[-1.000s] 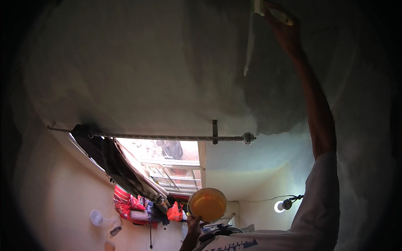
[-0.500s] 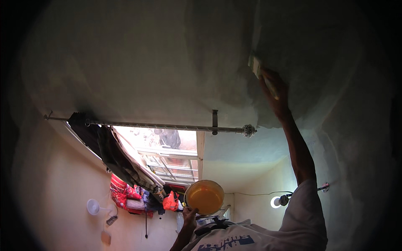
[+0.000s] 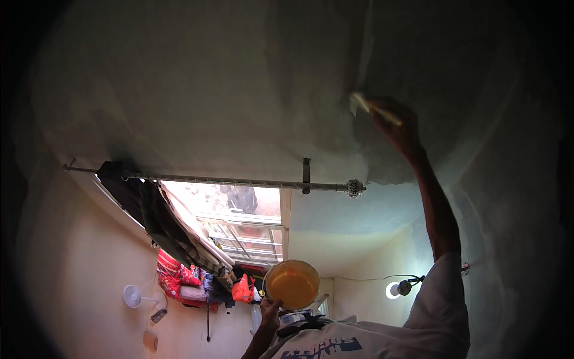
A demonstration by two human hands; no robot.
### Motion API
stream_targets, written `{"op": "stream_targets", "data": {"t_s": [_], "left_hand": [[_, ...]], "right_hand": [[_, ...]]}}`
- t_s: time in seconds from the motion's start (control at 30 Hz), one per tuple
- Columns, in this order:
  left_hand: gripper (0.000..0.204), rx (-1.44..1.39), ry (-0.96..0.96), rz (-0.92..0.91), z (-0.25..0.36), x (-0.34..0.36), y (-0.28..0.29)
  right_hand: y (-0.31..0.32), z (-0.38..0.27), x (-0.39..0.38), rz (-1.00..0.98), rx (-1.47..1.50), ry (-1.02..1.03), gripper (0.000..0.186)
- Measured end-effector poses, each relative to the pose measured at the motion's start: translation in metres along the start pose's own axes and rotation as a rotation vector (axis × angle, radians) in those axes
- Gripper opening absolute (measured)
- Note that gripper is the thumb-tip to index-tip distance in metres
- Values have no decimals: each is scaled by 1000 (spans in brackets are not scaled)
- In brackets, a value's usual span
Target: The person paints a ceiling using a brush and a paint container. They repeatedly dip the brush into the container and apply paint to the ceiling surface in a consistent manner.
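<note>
My right hand (image 3: 397, 124) is raised high, its fingers wrapped round the handle of a flat paintbrush (image 3: 361, 102). The bristle end meets the grey wall (image 3: 311, 90) along the left edge of a darker patch (image 3: 436, 84). Motion blurs the brush a little. Low in the view, my left hand (image 3: 271, 312) grips the rim of a round bucket (image 3: 293, 283), which holds an orange-brown liquid or has an inside of that colour; I cannot tell which.
A metal curtain rod (image 3: 239, 180) with a beaded end knob crosses below the brush. Dark curtains (image 3: 156, 218) hang from its left part beside a bright window (image 3: 248, 209). A lit bulb (image 3: 393, 290) is near my right arm. Red bedding (image 3: 170, 278) lies beyond, lower left.
My right hand and forearm have shifted slightly to the right, and the brush has tilted, its tip a little lower and further left. The bucket stays almost in place.
</note>
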State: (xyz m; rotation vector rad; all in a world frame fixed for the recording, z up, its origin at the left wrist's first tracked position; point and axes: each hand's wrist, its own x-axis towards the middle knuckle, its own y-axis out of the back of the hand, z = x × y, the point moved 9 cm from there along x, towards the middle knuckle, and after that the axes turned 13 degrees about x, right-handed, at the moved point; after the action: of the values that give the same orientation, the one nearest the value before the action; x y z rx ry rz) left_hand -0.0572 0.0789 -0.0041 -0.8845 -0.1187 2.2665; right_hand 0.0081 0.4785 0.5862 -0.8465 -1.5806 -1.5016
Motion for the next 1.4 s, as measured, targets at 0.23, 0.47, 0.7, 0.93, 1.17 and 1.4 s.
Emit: {"op": "stream_targets", "data": {"t_s": [0.23,0.47,0.7,0.93,1.17,1.4], "left_hand": [[34,-15,-27,55,5,-4,-2],[33,-12,-6,44,-4,3,-3],[33,-8,0,80,0,-2,0],[34,-21,-26,38,-8,8,2],[33,-12,-20,64,-16,7,9],[32,-7,-44,30,-28,19,15]], "right_hand": [[13,-15,66,19,-175,72,30],[-44,-17,-12,-164,-297,116,41],[-71,-17,-64,-357,-182,-121,42],[-31,-8,23,-223,-323,57,30],[-21,-25,44,-18,-180,133,37],[-81,-24,-48,-296,-297,51,45]]}}
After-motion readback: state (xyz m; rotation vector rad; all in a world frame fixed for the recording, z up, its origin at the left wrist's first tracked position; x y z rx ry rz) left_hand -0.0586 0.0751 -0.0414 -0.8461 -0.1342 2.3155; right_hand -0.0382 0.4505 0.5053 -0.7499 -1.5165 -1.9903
